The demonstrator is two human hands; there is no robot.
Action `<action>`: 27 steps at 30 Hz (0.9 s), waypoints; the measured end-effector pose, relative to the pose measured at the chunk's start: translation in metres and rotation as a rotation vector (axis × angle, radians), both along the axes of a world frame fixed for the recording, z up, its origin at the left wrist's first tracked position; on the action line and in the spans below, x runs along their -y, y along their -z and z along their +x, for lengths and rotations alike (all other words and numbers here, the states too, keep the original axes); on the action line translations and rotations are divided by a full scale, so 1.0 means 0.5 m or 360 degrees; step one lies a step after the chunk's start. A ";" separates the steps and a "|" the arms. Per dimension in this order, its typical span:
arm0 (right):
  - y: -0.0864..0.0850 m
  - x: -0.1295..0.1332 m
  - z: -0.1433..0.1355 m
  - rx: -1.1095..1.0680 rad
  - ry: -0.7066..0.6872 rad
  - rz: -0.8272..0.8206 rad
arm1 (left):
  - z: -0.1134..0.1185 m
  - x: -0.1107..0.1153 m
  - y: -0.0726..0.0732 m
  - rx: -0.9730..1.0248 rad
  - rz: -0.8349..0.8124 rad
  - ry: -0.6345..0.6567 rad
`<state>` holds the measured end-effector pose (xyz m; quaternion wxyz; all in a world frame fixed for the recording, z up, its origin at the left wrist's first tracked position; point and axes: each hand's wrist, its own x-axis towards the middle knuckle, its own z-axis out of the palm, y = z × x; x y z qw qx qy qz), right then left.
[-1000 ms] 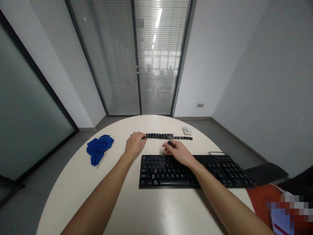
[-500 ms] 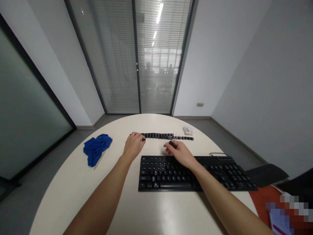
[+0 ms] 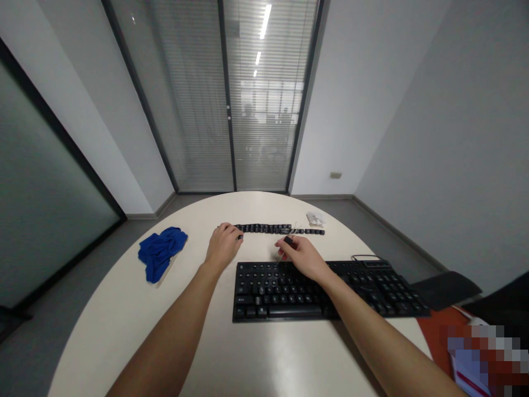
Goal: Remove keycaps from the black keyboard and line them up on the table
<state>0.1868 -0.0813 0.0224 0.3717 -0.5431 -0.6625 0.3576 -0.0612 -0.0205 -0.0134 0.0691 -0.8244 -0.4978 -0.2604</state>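
Note:
A black keyboard [image 3: 289, 311] lies on the round table, with bare switches showing in part of its upper left area. Above its top edge my right hand [image 3: 306, 256] pinches the black handle of a wire keycap puller [image 3: 289, 240], whose thin wire loops stick out at both ends. My left hand [image 3: 223, 242] rests at the left end of a row of loose black keycaps [image 3: 264, 228]. Its fingers are closed around a small black keycap [image 3: 239, 237], partly hidden by them.
A crumpled blue cloth [image 3: 161, 251] lies at the left on a thin light-coloured board. Behind the keycap row, at right, sits a small clear plastic bag [image 3: 316, 219]. The keyboard's cable [image 3: 366, 256] curls behind it. A dark chair part [image 3: 448, 289] stands beyond the table's right edge.
The view has shifted slightly. Both hands keep nearly the same places over the table, with the puller still in my right hand.

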 end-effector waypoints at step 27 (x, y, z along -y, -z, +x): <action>-0.026 0.014 0.000 -0.0020 -0.0084 -0.0029 | 0.006 0.004 -0.004 0.0154 -0.0065 -0.0053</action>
